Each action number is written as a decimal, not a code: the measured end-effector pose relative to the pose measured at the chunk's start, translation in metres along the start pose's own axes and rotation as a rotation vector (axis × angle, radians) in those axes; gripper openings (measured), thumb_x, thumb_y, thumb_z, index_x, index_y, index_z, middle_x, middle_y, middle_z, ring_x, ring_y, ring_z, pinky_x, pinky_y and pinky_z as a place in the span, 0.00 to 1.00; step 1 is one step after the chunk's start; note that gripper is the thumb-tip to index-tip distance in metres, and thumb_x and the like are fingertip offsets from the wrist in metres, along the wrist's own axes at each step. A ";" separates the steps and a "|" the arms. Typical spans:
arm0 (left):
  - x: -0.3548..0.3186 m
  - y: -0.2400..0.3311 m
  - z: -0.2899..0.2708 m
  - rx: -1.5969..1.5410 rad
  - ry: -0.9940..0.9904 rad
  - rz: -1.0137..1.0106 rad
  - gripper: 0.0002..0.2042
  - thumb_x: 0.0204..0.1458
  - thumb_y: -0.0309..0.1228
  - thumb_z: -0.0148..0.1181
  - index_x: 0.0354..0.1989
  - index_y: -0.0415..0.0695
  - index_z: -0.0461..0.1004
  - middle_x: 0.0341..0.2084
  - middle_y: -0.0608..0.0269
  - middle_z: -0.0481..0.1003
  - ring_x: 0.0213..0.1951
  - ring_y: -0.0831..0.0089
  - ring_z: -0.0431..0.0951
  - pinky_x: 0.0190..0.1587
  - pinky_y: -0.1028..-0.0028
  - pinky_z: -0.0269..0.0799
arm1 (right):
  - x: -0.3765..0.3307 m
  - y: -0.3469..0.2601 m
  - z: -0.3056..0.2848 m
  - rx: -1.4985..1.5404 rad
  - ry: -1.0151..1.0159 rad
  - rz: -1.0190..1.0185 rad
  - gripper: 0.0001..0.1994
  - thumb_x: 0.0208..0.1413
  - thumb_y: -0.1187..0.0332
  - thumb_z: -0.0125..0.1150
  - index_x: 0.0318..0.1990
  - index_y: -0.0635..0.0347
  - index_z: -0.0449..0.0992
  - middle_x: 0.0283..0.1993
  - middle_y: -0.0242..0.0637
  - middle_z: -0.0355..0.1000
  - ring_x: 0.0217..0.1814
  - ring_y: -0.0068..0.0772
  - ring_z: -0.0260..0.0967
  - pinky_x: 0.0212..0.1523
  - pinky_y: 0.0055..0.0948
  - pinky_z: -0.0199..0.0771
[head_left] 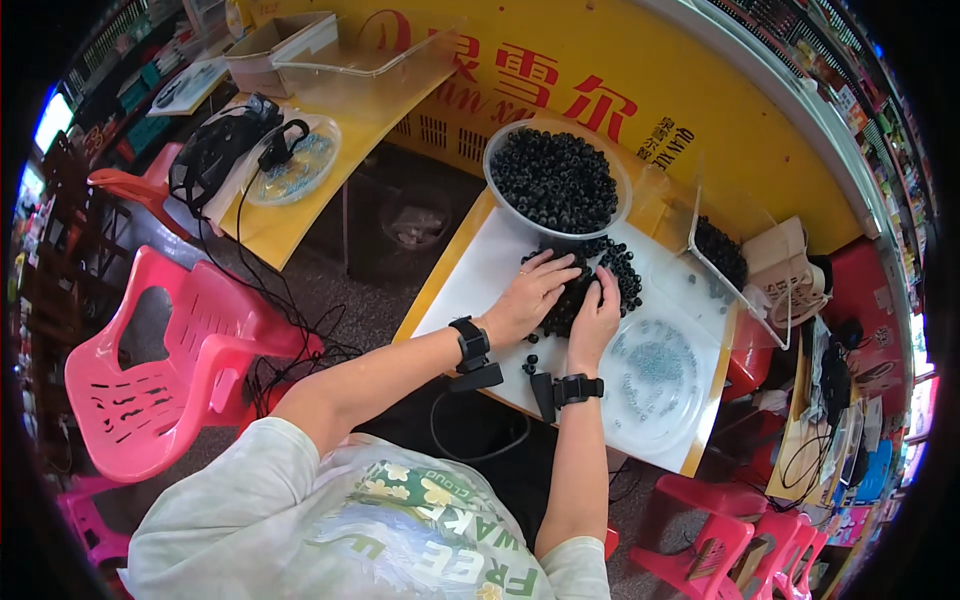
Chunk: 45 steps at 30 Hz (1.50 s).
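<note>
A heap of small round black pieces (622, 268) lies on the white tabletop (462, 290). My left hand (528, 300) rests over the heap's left side, its fingers stretched out across the pieces. On the right side, my right hand (597, 315) reaches into the same heap with fingers extended; its fingertips are partly hidden. Both hands touch the pieces, and no single one shows gripped. Just beyond stands a clear round tub (492, 190) filled with the same black pieces. A few loose ones (531, 362) sit near my right wrist.
A clear shallow dish (655, 425) with small pale-blue bits lies right of my right hand. Behind it, a tilted clear bin (722, 250) holds more black pieces. Pink chairs (165, 350) stand at left and lower right; cables (290, 330) trail over the floor.
</note>
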<state>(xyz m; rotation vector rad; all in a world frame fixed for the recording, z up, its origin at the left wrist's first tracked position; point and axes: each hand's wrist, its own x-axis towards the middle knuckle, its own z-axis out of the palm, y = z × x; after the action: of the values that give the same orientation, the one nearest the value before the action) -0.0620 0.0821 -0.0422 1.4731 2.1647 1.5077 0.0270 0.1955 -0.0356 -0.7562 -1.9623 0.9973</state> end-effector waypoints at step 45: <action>-0.136 0.074 -0.014 -1.050 -0.092 -0.627 0.10 0.56 0.26 0.62 0.43 0.34 0.78 0.38 0.57 0.79 0.37 0.73 0.81 0.44 0.72 0.80 | -0.156 -0.050 -0.081 0.509 -0.220 0.348 0.08 0.57 0.75 0.64 0.43 0.69 0.81 0.35 0.36 0.79 0.35 0.20 0.75 0.37 0.19 0.75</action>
<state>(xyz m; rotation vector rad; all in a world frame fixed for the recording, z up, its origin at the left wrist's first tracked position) 0.0475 -0.0275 -0.0327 0.4406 1.1784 1.7694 0.1675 0.0798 -0.0219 -0.7258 -1.6640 1.7690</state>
